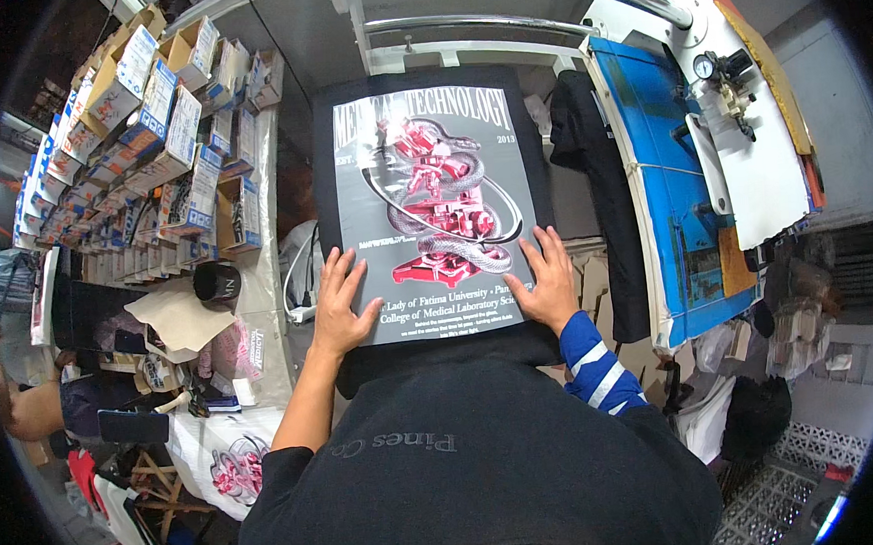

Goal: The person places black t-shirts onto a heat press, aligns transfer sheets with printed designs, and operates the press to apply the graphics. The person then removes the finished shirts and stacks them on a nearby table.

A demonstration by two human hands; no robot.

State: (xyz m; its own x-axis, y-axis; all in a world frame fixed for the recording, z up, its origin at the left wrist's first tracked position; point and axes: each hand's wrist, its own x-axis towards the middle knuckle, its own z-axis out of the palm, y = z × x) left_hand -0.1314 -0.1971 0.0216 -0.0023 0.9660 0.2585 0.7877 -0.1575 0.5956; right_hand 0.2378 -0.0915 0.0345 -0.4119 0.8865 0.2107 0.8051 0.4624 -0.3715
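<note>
A grey printed sheet (453,212), with a pink-red microscope-and-snake graphic and white lettering, lies on a black garment (535,169) spread over the platen in front of me. My left hand (341,302) touches the sheet's lower left edge, fingers spread. At the lower right edge my right hand (546,282) rests with its fingers apart, the forearm in a blue-and-white striped sleeve (595,368). Neither hand grips anything. The black chest of my shirt fills the bottom middle.
Stacked cardboard boxes (124,141) line the left, with another person's bare limb (34,412) below. A blue padded board (664,191) and a white machine panel with a gauge (746,158) stand at the right, beside hanging black fabric (593,156). Metal rails (483,25) cross the top.
</note>
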